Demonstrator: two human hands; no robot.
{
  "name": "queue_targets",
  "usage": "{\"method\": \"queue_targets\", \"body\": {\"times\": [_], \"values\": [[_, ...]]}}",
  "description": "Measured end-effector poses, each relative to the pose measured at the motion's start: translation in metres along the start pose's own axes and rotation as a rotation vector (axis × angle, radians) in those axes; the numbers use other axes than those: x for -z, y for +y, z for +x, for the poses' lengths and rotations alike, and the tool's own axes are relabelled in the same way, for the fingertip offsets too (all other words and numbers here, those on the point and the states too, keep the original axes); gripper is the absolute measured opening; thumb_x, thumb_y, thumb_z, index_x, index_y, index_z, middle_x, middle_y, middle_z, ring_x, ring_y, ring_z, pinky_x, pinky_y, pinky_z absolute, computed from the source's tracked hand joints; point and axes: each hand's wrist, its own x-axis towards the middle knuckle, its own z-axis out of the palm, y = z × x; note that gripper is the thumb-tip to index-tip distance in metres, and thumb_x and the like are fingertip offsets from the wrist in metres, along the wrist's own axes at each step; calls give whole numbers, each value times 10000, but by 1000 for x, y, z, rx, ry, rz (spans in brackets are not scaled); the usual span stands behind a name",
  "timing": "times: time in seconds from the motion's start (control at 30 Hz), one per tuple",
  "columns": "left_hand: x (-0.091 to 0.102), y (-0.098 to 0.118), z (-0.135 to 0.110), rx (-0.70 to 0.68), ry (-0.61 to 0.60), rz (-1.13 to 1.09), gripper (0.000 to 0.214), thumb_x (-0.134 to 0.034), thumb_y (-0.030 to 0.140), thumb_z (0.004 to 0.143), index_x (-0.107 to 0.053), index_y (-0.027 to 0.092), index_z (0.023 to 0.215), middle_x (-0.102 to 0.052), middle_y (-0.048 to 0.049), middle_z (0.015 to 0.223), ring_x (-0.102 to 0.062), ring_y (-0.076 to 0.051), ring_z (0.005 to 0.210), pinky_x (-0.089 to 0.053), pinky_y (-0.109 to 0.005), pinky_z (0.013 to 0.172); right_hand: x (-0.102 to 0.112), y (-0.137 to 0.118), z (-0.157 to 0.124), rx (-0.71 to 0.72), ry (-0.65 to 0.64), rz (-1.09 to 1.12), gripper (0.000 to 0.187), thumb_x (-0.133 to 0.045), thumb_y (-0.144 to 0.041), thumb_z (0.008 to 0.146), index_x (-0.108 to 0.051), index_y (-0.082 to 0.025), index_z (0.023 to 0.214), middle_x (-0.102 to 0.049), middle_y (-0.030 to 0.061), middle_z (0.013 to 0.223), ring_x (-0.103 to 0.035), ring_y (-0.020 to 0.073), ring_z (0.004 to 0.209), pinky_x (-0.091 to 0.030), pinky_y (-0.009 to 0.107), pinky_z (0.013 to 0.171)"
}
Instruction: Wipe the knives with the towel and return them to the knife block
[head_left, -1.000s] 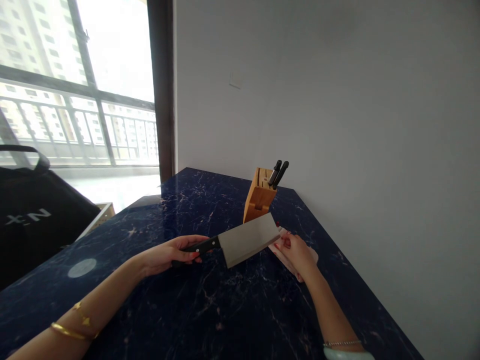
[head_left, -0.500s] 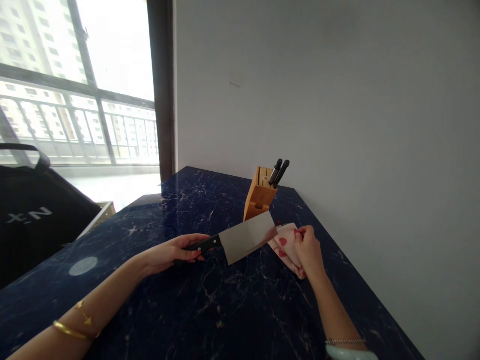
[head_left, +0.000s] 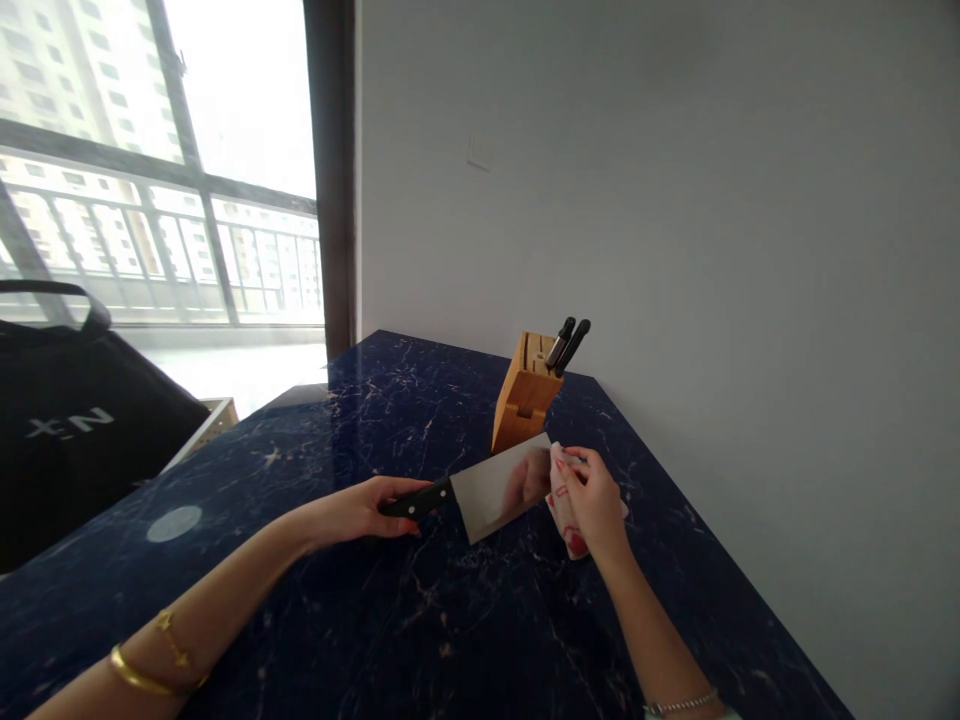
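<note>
My left hand [head_left: 371, 512] is closed around the black handle of a cleaver [head_left: 499, 490]. The broad steel blade points right and slightly away from me, and a blurred reflection shows on it. My right hand [head_left: 595, 497] pinches a white cloth [head_left: 564, 500] with red markings, its lower part hanging below the fingers. The cloth's upper edge is at the far end of the blade; whether they touch, I cannot tell. Just beyond the blade stands a wooden knife block [head_left: 526, 395], holding two black-handled tools [head_left: 571, 347] in its slots.
A dark blue marbled table [head_left: 390, 630] lies beneath my hands, with a pale round spot [head_left: 174, 524] at its left. A black bag [head_left: 90, 420] is beyond the left edge, by a window [head_left: 247, 180]. A grey wall [head_left: 675, 200] borders the back and right.
My right hand has moved left with the cloth, up to the blade's end. The cleaver has shifted slightly right and nearer. The whole view has turned a little left.
</note>
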Motion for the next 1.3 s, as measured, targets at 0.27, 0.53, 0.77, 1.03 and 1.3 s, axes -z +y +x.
{"method": "queue_targets", "body": {"times": [0.27,0.53,0.77,1.03,1.3], "values": [[-6,-5,3,-50,33,52,423,-594,262,755,-494,193,1160,-599,-62,1057,-573,-213,898,-433,-308,802,-21,10,-1,44,-152,70,178,-513,-226,712,-562,-160,870,-653,54,797,-617,162,709,-479,274,673],[-9,-6,5,-76,-8,-3,373,-569,265,782,-478,204,1139,-570,-56,1089,-581,-205,906,-432,-339,822,-21,22,4,90,-152,-4,371,-535,-123,645,-537,-175,1013,-598,38,875,-583,140,654,-483,289,646],[-15,-4,2,11,-32,-239,418,-595,271,761,-440,222,1146,-548,-66,1127,-602,-190,859,-471,-290,700,-8,19,3,101,-61,-262,217,-591,-199,661,-605,-252,870,-616,29,879,-533,235,872,-389,360,756],[-19,-4,5,-79,75,-47,378,-578,289,773,-428,221,1113,-589,-18,958,-471,-66,564,-373,-160,440,2,36,12,93,-92,-190,312,-478,-269,753,-462,-212,1058,-592,43,870,-570,196,813,-410,294,674],[-29,-14,18,-25,328,163,430,-579,470,727,-449,202,1037,-508,64,652,-383,-40,368,-289,-141,295,1,30,9,48,-227,-215,118,-490,-219,736,-496,-221,854,-618,0,731,-597,158,696,-392,231,604]]}}
